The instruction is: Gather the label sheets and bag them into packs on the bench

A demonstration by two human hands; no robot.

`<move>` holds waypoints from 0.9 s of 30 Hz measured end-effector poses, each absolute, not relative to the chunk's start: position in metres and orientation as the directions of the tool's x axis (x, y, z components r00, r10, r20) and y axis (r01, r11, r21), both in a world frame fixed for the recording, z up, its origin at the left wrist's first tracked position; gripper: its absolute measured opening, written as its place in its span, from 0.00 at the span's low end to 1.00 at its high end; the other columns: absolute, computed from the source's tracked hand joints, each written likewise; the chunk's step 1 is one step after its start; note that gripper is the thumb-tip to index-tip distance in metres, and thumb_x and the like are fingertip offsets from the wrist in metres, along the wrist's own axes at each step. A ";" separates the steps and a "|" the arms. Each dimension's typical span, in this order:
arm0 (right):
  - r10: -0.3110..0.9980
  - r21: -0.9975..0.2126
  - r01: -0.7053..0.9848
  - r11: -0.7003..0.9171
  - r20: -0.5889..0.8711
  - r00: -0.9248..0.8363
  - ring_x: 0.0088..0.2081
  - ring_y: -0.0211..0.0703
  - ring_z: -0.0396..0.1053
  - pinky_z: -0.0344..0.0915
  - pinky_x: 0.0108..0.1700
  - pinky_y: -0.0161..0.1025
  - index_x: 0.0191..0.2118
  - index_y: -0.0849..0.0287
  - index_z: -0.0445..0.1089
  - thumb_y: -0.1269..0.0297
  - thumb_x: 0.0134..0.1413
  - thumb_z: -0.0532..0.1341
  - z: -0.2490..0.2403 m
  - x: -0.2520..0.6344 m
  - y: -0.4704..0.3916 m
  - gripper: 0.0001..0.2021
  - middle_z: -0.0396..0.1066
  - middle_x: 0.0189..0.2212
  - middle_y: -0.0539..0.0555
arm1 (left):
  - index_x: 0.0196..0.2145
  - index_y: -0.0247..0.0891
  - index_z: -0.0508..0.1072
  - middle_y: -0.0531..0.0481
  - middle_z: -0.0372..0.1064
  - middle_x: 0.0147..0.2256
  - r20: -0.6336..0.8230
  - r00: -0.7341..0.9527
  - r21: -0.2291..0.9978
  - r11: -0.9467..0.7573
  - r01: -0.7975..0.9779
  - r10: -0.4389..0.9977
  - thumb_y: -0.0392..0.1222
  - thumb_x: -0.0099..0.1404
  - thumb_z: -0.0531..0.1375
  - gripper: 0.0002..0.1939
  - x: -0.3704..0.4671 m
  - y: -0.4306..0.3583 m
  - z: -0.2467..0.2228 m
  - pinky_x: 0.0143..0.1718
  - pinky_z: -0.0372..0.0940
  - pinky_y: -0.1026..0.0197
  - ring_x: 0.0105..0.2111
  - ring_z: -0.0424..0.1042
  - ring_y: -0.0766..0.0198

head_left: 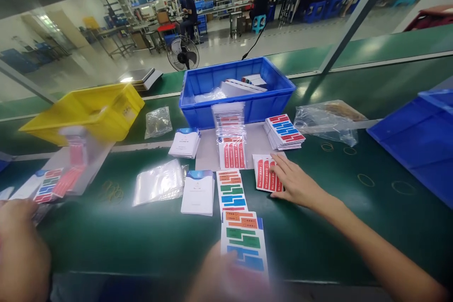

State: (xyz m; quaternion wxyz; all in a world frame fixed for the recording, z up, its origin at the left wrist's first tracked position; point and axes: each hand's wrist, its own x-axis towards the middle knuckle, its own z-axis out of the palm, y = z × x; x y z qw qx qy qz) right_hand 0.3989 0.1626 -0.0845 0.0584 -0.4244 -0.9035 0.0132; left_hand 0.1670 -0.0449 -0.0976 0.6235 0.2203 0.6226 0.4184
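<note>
Blurred at the bottom middle, my left hand is closed on a sticker sheet with orange, green and blue blocks. Beneath the far end of it lies another such sheet. My right hand grips a stack of red sticker sheets, thumb at the near edge and fingers over the top and far side. Left of the sheets are a white booklet pile and clear plastic bags. Behind stand bagged red sheets, more booklets and a red-and-blue sheet stack.
A blue bin holds white packets at the back. Another blue bin is at right, a yellow bin at left. Rubber bands lie on the green bench. A co-worker's hand is at far left.
</note>
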 end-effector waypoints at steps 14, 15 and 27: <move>0.740 -0.159 0.728 0.667 0.024 -0.672 0.61 0.67 0.59 0.60 0.58 0.59 0.45 0.62 0.72 0.49 0.48 0.66 -0.080 0.418 0.181 0.24 0.61 0.60 0.72 | 0.44 0.54 0.74 0.54 0.80 0.34 -0.568 -0.164 0.810 0.511 -0.288 0.807 0.54 0.63 0.59 0.12 0.167 -0.034 -0.099 0.36 0.72 0.38 0.51 0.71 0.39; 0.742 -0.173 0.728 0.663 0.025 -0.670 0.62 0.66 0.59 0.61 0.57 0.59 0.43 0.60 0.73 0.47 0.50 0.64 -0.077 0.421 0.181 0.21 0.61 0.61 0.70 | 0.44 0.55 0.74 0.54 0.80 0.34 -0.573 -0.171 0.807 0.515 -0.290 0.802 0.53 0.63 0.59 0.12 0.167 -0.032 -0.098 0.36 0.72 0.38 0.51 0.72 0.39; 0.760 -0.114 0.751 0.650 0.093 -0.644 0.56 0.59 0.66 0.64 0.53 0.52 0.49 0.59 0.69 0.54 0.55 0.63 -0.076 0.413 0.152 0.19 0.71 0.53 0.64 | 0.46 0.51 0.74 0.54 0.80 0.34 -0.578 -0.192 0.786 0.478 -0.391 0.793 0.51 0.65 0.58 0.13 0.171 -0.021 -0.095 0.39 0.73 0.41 0.51 0.73 0.43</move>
